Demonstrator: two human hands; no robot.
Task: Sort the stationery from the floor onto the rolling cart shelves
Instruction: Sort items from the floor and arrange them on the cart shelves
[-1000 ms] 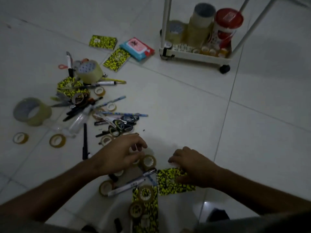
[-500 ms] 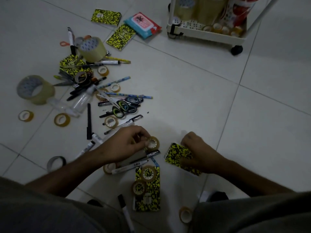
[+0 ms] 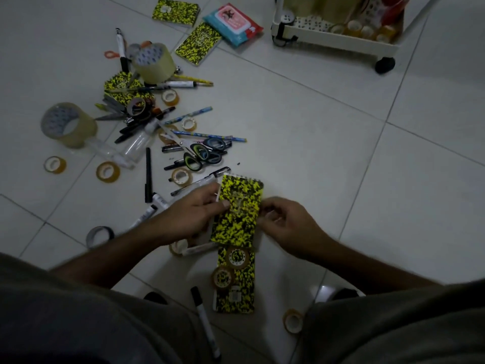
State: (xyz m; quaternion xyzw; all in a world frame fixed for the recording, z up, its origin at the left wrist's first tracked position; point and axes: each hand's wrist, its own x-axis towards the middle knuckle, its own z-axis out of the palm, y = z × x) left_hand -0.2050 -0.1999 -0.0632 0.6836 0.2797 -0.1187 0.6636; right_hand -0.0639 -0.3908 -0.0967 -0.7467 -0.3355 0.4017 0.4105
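Observation:
A yellow-and-black spiral notepad (image 3: 240, 206) is lifted off the floor between my hands. My left hand (image 3: 194, 214) grips its left edge, thumb on the cover. My right hand (image 3: 286, 222) pinches its right edge. Below it another notepad (image 3: 236, 292) lies flat with two small tape rolls (image 3: 237, 257) on it. Pens, scissors (image 3: 202, 153), big tape rolls (image 3: 152, 61) and small rolls are scattered to the upper left. The rolling cart (image 3: 338, 39) stands at the top right, its bottom shelf holding tape rolls.
Two more notepads (image 3: 198, 43) and a pink-and-blue wipes pack (image 3: 233, 23) lie near the cart. A marker (image 3: 204, 324) and a small tape roll (image 3: 292, 320) sit by my knees. A dark tape roll (image 3: 99, 235) lies left of my forearm.
My right hand picked the notepad off the floor and brought it leftward; my left hand left the small tape rolls and took hold of the notepad's left edge. The view tilted downward.

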